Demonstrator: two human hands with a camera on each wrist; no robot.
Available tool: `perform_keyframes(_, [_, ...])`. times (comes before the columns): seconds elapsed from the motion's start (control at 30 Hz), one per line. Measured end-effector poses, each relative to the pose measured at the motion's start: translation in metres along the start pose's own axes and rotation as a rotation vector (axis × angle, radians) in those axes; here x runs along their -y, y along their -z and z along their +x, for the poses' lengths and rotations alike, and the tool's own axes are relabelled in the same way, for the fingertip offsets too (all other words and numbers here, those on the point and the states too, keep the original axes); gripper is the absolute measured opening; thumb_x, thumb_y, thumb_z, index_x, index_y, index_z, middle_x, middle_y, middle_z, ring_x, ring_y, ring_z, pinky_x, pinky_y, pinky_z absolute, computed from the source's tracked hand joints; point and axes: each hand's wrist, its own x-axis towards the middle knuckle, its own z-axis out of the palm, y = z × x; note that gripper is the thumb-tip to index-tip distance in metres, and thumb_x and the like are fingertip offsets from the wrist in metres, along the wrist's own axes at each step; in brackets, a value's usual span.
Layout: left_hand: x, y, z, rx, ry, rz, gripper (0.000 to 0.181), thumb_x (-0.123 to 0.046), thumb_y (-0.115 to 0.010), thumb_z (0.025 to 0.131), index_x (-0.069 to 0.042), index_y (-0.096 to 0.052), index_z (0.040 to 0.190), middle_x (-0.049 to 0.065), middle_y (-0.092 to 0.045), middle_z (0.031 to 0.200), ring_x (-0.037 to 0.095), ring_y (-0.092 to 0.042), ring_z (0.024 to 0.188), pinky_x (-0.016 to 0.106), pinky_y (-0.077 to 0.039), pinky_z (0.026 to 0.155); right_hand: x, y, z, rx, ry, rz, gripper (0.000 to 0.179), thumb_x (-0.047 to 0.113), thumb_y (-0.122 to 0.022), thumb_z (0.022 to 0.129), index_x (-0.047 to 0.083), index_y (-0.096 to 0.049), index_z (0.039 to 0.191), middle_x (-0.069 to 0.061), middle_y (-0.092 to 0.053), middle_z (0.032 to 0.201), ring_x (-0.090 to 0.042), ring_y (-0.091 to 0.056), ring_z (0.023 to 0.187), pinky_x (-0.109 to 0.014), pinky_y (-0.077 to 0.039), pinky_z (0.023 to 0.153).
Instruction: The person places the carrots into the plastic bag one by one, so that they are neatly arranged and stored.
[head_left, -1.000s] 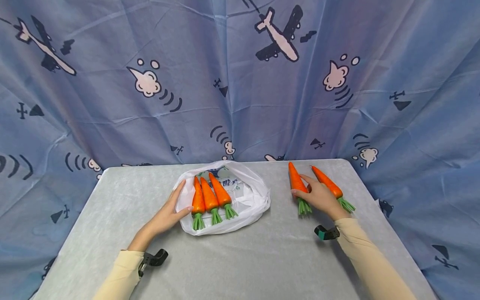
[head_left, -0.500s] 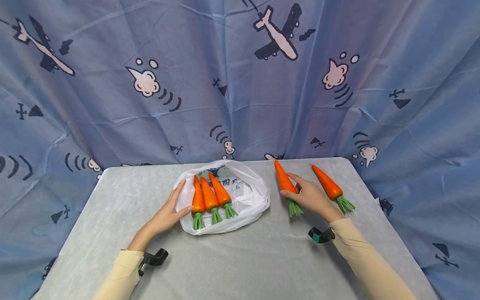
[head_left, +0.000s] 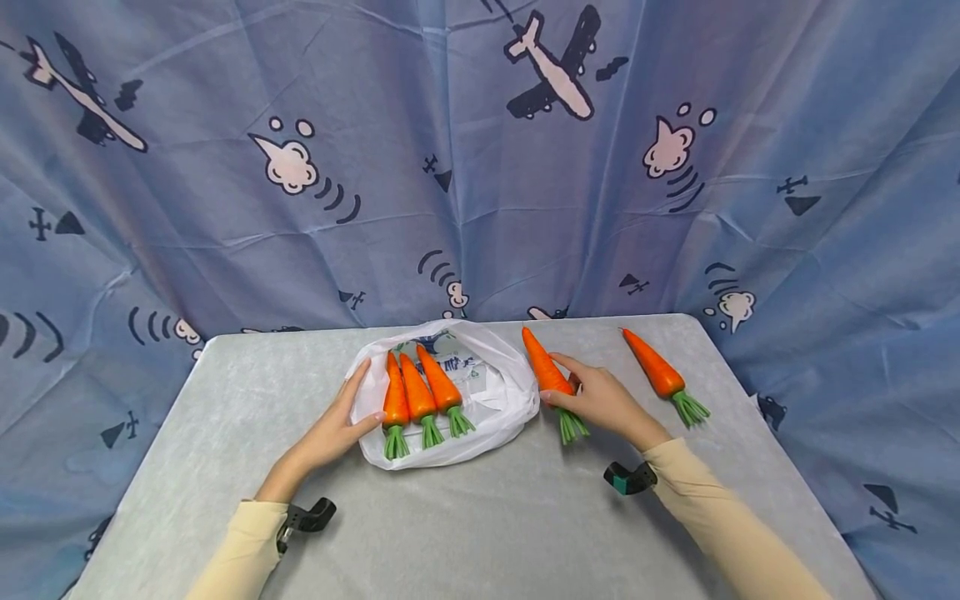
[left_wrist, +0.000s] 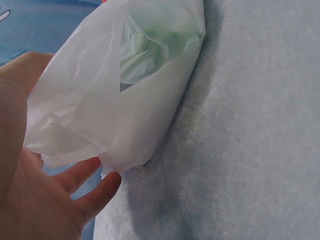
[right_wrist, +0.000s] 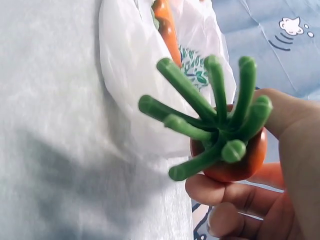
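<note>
Head view: hands (head_left: 333, 429) (head_left: 603, 400) touch crinkled plastic bag (head_left: 517, 387), tapered carrot (head_left: 545, 364).

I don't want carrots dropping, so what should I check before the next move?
Tapered orange carrot with green stems held by the right grip: ok.
White plastic bag open: ok.
Left grip touching the bag's left side: ok.
Room beside the three orange, green-stemmed carrots inside: looks ok.
Held carrot over the bag: not ok, it's by the right edge.
Held carrot clear of the bag: cannot tell.
</note>
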Motion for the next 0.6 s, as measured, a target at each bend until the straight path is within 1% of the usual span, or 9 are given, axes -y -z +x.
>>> perform_keyframes(0.13, [0.0,0.0,0.0,0.0,0.002,0.0,0.091,-0.03,-0.066,0.095,-0.023,-0.003,0.161,0.016,-0.004,0.168,0.044,-0.011,0.153,0.068,-0.015,0.119,0.007,-0.002,-0.001,0.003,0.026,0.002,0.075,0.051,-0.071,0.086,0.017,-0.046,0.148,0.0,-0.056,0.073,-0.011,-0.045,0.058,-0.025,-0.037,0.055])
perform_keyframes(0.37, [0.001,-0.001,0.0,-0.005,-0.004,0.007,0.09,-0.03,-0.065,0.095,-0.02,-0.004,0.161,0.018,-0.005,0.167,0.046,-0.012,0.152,0.068,-0.015,0.118,0.018,-0.006,-0.002,0.033,0.029,0.012,0.075,0.053,-0.071,0.085,0.02,-0.046,0.148,0.001,-0.056,0.073,-0.011,-0.046,0.058,-0.025,-0.038,0.055])
perform_keyframes(0.6, [0.002,-0.001,0.001,-0.005,-0.007,0.004,0.089,-0.03,-0.064,0.096,-0.021,-0.004,0.161,0.018,-0.005,0.167,0.046,-0.012,0.152,0.068,-0.015,0.119,0.03,-0.009,-0.001,0.046,0.053,0.019,0.075,0.052,-0.071,0.085,0.019,-0.046,0.148,0.001,-0.056,0.073,-0.011,-0.047,0.059,-0.024,-0.038,0.055])
